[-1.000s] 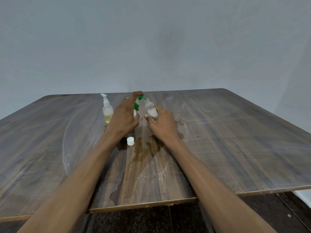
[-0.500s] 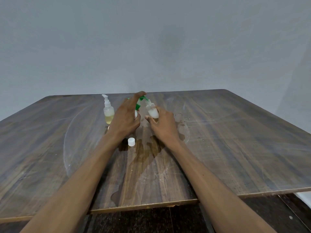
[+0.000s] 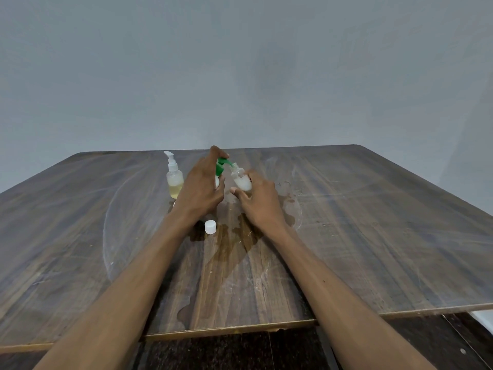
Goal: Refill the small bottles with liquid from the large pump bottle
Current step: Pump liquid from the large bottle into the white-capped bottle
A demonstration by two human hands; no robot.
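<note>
The left hand (image 3: 201, 186) wraps around the large pump bottle (image 3: 217, 181), hiding nearly all of its white body; only a sliver shows between thumb and fingers. Its forefinger lies on top of the green pump head (image 3: 221, 165), whose spout points toward the right hand. The right hand (image 3: 260, 202) grips a small clear bottle (image 3: 241, 179) just beyond its fingers, tilted so that its open mouth meets the tip of the green spout. White liquid fills the lower part of this small bottle. The two hands sit close together, thumbs nearly facing, with a narrow gap between them.

Just outside the left hand, on the side away from the right hand, a small pump bottle (image 3: 174, 177) stands upright on the wooden worktop (image 3: 373, 222). It has a white pump top and holds yellowish liquid in its lower half. It is near the left hand's knuckles, but whether it touches them cannot be told.

A small white cap (image 3: 210, 227) lies on the worktop nearer the person than the left hand, beside the left wrist. A wet spill (image 3: 232, 244) darkens the wood beneath and behind both wrists, and another small puddle (image 3: 185, 312) lies near the worktop's front edge, between the two forearms.
</note>
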